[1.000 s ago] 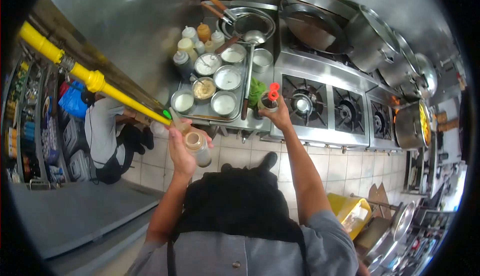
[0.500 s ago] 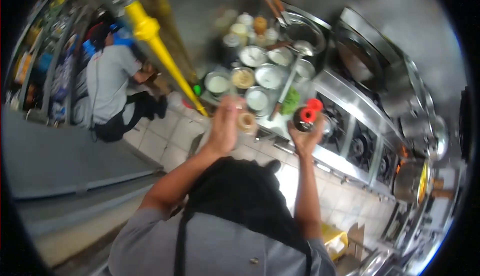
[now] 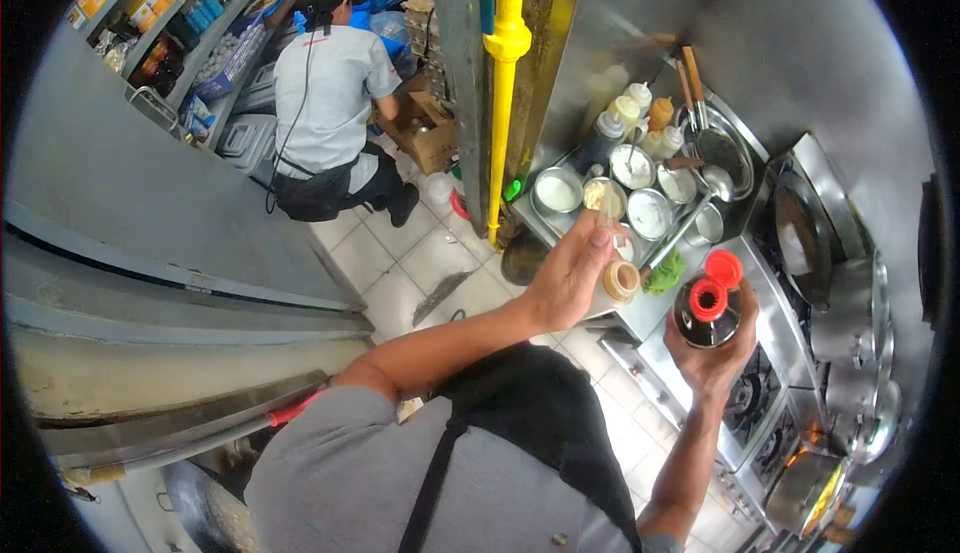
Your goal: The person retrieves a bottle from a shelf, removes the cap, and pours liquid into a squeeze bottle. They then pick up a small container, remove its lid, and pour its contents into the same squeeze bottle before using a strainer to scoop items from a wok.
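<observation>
My left hand [image 3: 572, 278] is closed around an uncapped squeeze bottle [image 3: 621, 281], whose round, tan-edged mouth faces up at me. A translucent pointed piece like a nozzle [image 3: 607, 205] sticks up by its fingertips. In my right hand [image 3: 712, 358] is a dark sauce bottle [image 3: 706, 325] with a red top; its red flip cap [image 3: 723, 268] stands open. The two bottles are apart. Behind them, metal bowls of white [image 3: 650, 214] and pale yellow contents [image 3: 603, 196] sit on the steel counter, beside a long-handled ladle [image 3: 717, 184] and a bunch of green leaves [image 3: 664, 271].
Squeeze bottles [image 3: 626, 110] cluster at the counter's back. A stove [image 3: 752, 398] with pans and pots [image 3: 803, 488] runs along the right. A yellow pipe [image 3: 508, 83] stands at the counter's left. A crouching co-worker [image 3: 335, 103] reaches into a cardboard box [image 3: 428, 133] near shelves.
My view has swung left, so the counter and both hands sit farther right. Both hands keep their bottles. The co-worker still crouches, now with the cardboard box plainly visible.
</observation>
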{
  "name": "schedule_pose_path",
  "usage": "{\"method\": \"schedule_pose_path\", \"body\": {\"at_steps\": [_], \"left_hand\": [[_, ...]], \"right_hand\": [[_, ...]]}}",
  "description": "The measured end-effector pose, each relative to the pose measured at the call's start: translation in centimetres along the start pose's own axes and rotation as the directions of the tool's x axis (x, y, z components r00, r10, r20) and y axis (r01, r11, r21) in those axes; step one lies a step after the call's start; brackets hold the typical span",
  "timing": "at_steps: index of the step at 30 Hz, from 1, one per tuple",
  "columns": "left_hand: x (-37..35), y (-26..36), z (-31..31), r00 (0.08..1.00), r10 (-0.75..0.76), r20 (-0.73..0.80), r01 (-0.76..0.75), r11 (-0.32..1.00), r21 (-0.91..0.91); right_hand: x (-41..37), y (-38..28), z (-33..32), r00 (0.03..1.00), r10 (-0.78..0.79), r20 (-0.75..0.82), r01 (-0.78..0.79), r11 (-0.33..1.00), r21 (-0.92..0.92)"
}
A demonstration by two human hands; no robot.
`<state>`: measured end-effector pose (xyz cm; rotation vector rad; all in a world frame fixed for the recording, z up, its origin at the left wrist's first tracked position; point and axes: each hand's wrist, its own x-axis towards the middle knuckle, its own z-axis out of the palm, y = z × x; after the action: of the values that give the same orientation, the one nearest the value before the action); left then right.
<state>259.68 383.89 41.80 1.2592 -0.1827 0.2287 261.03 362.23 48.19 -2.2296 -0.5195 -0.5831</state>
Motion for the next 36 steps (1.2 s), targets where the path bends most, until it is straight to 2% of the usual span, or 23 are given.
{"method": "schedule_pose_path", "body": {"at_steps": [1, 3, 5, 7, 9, 11, 13, 20, 24, 26, 33, 36], "left_hand": [[-0.2, 0.2, -0.3, 1.000, -0.001, -0.031, 0.002, 1.000, 0.021], [-0.4, 0.8, -0.9, 0.999, -0.009, -0.054, 0.010, 1.000, 0.024], [-0.4, 1.4, -1.4, 0.990, 0.107, -0.090, -0.099, 0.991, 0.088], [-0.9, 3.0, -1.3, 0.995, -0.026, -0.096, 0.017, 0.996, -0.093], [-1.0, 3.0, -1.7, 0.996, -0.037, -0.084, 0.026, 0.992, -0.120], [-1.1, 3.1, -2.1, 0.998, -0.029, -0.047, 0.022, 0.989, -0.144], [-1.2, 3.5, -2.1, 0.999, -0.021, -0.039, 0.015, 0.988, -0.154], [-1.2, 3.3, -2.3, 0.995, 0.088, -0.041, -0.087, 0.996, 0.024], [-1.3, 3.1, -2.4, 0.998, 0.062, -0.030, -0.063, 0.998, -0.018], [-1.3, 2.9, -2.8, 0.995, 0.091, 0.035, -0.095, 0.985, 0.141], [-1.5, 3.2, -2.5, 0.997, 0.066, 0.027, -0.070, 0.987, 0.142], [-1.5, 2.9, -2.1, 0.994, 0.104, -0.034, -0.102, 0.993, 0.059]], "right_hand": [[0.4, -0.6, 0.1, 1.000, 0.002, 0.002, -0.002, 1.000, -0.008], [1.1, -1.7, 0.0, 0.981, -0.186, 0.053, 0.189, 0.979, -0.069], [1.4, -2.0, 0.1, 0.975, -0.206, 0.086, 0.212, 0.975, -0.066], [1.8, -2.5, 0.0, 0.958, -0.255, 0.130, 0.266, 0.961, -0.074], [2.4, -2.5, -0.2, 0.923, -0.339, 0.184, 0.369, 0.914, -0.169], [2.4, -2.9, -0.3, 0.935, -0.302, 0.187, 0.332, 0.930, -0.159], [2.6, -3.2, -0.4, 0.919, -0.318, 0.232, 0.362, 0.915, -0.179], [3.1, -4.6, -0.7, 0.864, -0.401, 0.303, 0.475, 0.849, -0.232], [3.3, -4.8, -1.0, 0.854, -0.406, 0.324, 0.490, 0.837, -0.243], [3.3, -5.0, -1.2, 0.845, -0.410, 0.344, 0.505, 0.823, -0.259], [3.7, -5.8, -1.7, 0.845, -0.383, 0.373, 0.497, 0.819, -0.287], [3.7, -5.6, -1.9, 0.839, -0.379, 0.391, 0.509, 0.801, -0.315]]}}
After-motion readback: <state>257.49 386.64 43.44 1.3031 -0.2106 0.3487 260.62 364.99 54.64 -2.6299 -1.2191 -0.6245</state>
